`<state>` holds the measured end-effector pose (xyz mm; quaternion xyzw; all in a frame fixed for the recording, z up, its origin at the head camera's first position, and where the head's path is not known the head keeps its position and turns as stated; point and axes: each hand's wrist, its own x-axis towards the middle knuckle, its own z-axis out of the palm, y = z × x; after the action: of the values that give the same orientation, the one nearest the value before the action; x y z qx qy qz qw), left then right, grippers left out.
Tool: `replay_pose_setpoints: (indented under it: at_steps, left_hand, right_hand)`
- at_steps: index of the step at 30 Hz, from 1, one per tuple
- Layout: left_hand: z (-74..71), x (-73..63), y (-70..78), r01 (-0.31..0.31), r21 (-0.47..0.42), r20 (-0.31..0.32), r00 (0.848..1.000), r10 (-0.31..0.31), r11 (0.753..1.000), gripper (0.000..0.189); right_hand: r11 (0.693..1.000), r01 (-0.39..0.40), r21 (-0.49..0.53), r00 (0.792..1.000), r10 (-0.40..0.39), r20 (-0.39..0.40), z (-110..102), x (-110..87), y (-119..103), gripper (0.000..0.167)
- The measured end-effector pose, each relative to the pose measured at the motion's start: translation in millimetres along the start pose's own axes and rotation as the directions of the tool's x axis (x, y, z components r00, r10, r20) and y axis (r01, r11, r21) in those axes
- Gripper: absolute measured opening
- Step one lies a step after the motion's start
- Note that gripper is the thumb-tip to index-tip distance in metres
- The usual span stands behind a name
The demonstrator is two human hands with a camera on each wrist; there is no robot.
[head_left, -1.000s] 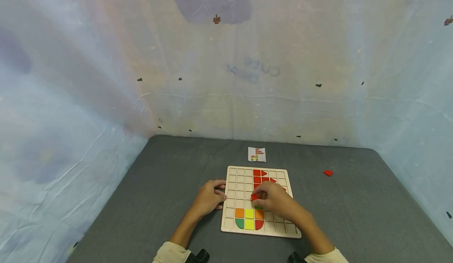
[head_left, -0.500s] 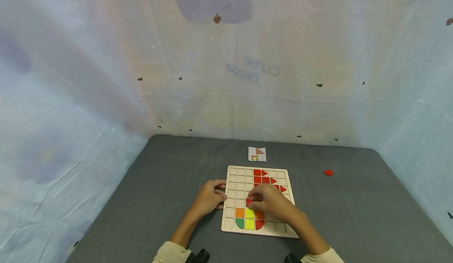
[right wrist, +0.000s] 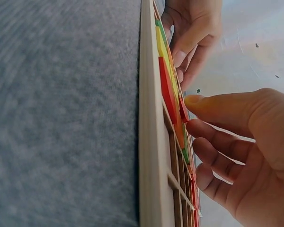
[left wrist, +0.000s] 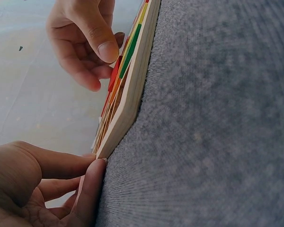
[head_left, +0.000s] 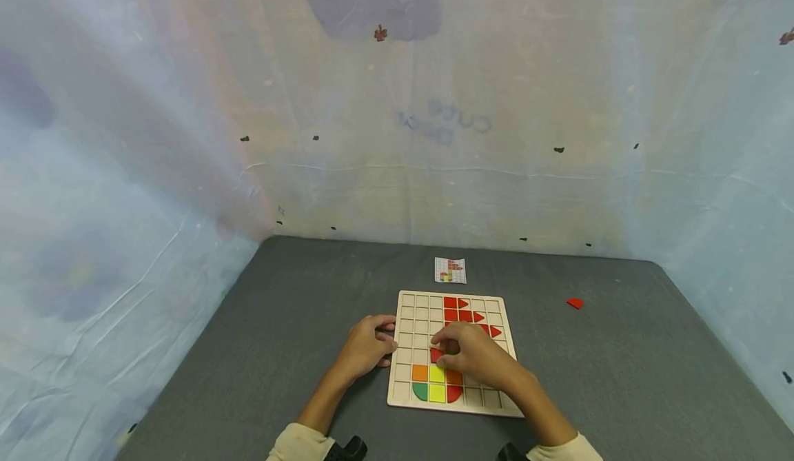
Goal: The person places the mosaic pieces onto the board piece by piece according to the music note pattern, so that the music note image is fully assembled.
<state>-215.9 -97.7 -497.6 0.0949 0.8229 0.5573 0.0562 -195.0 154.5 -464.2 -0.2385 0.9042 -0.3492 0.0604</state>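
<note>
A square wooden grid board (head_left: 412, 342) lies on the dark cloth, with coloured tiles in its cells. My left hand (head_left: 364, 342) holds the board's left edge, and in the left wrist view its thumb and finger meet at the corner. My right hand (head_left: 474, 354) is over the middle of the board. Its thumb and fingers pinch a red tile (head_left: 436, 355), set just above a yellow tile (head_left: 437, 373). An orange tile (head_left: 420, 373) and a green quarter-round tile (head_left: 420, 391) sit nearby. The right hand hides part of the red rows.
A small printed pattern card (head_left: 450, 271) lies behind the board. One loose red tile (head_left: 575, 303) rests on the grey cloth (head_left: 620, 364) to the right. A pale patterned sheet (head_left: 397, 199) hangs behind the table.
My right hand has moved left and slightly nearer with the red tile, down to the cell above the yellow ones, then nearly stopped. The left hand has stayed at the board's edge.
</note>
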Motion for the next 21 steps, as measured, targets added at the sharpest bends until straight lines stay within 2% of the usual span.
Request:
replay_pose_setpoints:
  at_steps: [13, 21]
  left_hand:
    - [-0.2, 0.1, 0.7, 0.003, -0.001, 0.001, 1.000, -0.003, 1.000, 0.048]
    - [-0.2, -0.3, 0.6, 0.004, -0.007, 0.003, 1.000, -0.004, 1.000, 0.048]
  right_hand:
    - [1.000, 0.008, 0.011, 1.000, -0.008, 0.016, 1.1, 0.7, 0.8, 0.025]
    - [1.000, -0.007, 0.018, 0.999, 0.008, -0.049, -6.9, -1.3, 7.4, 0.023]
